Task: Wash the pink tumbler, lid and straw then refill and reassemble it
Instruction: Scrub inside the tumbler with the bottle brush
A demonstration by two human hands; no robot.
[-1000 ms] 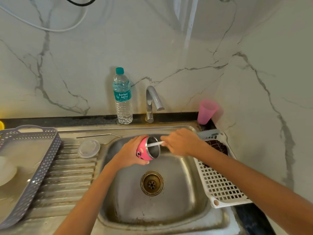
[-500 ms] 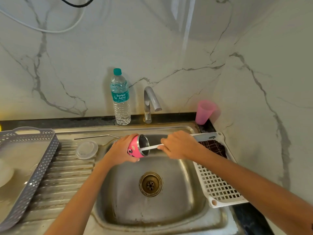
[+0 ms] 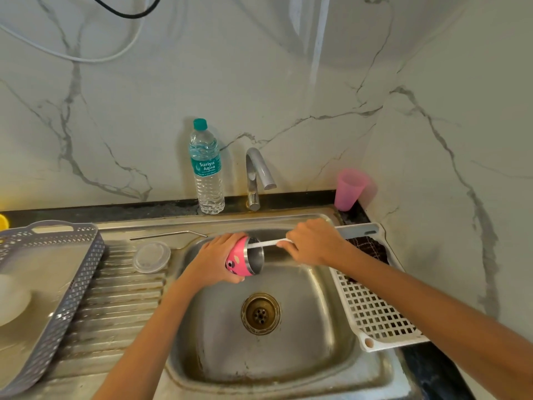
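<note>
The pink tumbler [image 3: 240, 262] is gripped sideways by the left hand [image 3: 215, 261] over the sink [image 3: 288, 356]; a thin white rod [image 3: 265, 244] (tip inside it) is pinched by the right hand [image 3: 314, 242].

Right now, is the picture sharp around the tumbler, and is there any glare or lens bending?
Head view, centre: the pink tumbler is sharp. Head view, top: a pale reflected streak runs down the marble wall above the tap. Head view, edges: wide-angle bending curves the grey basket and the rim of the sink.
</note>
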